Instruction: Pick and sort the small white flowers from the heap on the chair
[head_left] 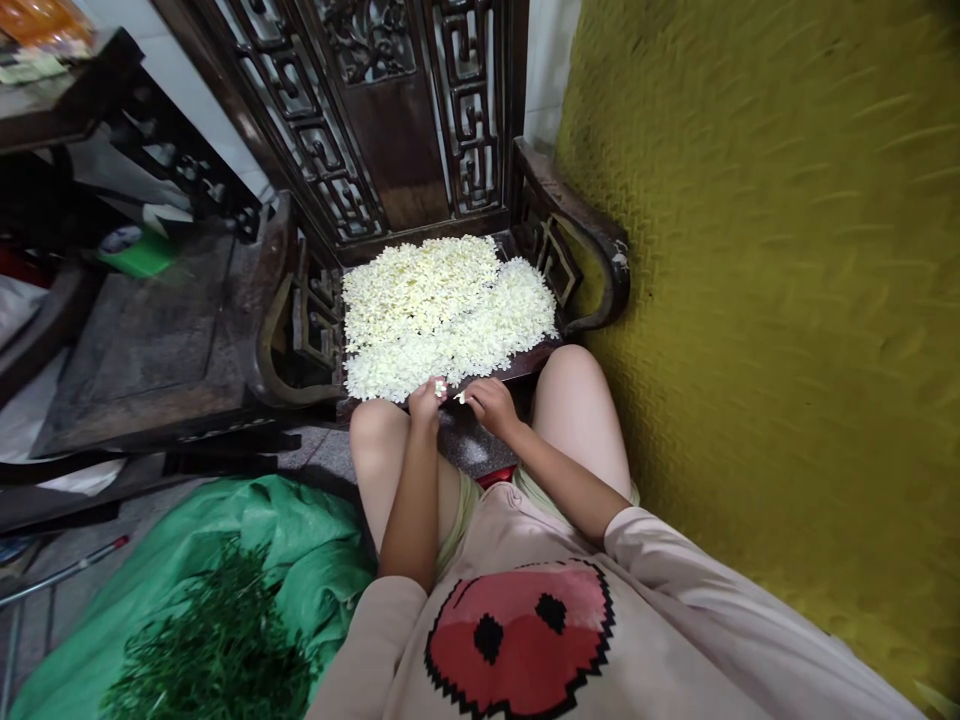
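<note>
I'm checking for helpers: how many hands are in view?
2: the left hand, holding flowers, and the right hand beside it, both near the flower pile. No others show.

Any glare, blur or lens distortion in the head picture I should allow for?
Head view: the flower pile is bright, partly washed out; head view: the lens looks wide-angle, stretching the sleeve at lower right; head view: the left hand and right hand show small, fine detail soft.

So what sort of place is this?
Looks like a sitting area, probably in a home: a carved wooden chair spread with pale flowers, another wooden seat beside it, and a tiled wall behind.
</note>
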